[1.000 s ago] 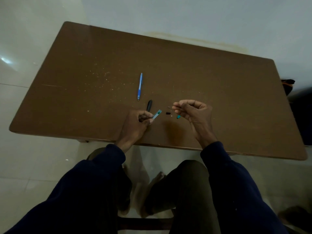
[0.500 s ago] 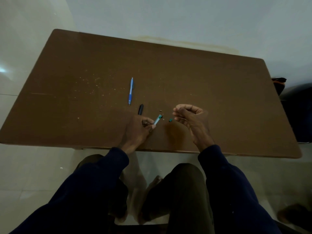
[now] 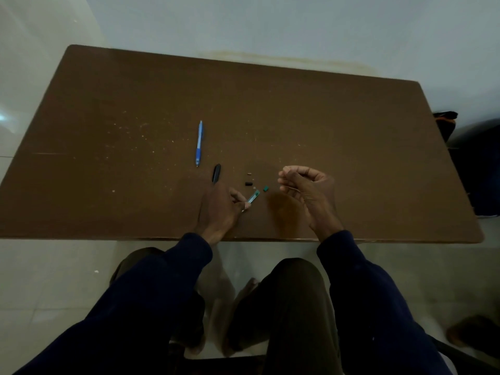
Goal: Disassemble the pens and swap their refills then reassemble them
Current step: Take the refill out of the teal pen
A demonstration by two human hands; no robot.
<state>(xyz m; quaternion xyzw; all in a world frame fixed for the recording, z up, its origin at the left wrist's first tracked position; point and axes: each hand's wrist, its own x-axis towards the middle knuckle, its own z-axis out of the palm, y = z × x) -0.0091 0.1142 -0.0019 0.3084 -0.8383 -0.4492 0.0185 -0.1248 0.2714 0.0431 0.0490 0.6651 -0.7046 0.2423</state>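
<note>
The left fingers (image 3: 236,196) are pinching a barrel (image 3: 253,196) nearer than the pen (image 3: 199,143). The right fingers (image 3: 296,172), rightward of it, are curling round a thin refill (image 3: 293,188).

Count: 1 table (image 3: 351,147), 1 blue pen (image 3: 199,143), 1 black cap (image 3: 216,173), 1 teal barrel (image 3: 253,196), plus 1 tan bit (image 3: 249,174), 1 black bit (image 3: 248,183), 1 green bit (image 3: 265,188).

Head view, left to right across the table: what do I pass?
Blue pen → black pen part → teal-tipped barrel in the grip of the left hand → small teal piece → right hand holding a thin refill. The tan bit and black bit overlap the barrel, so omitted.
</note>
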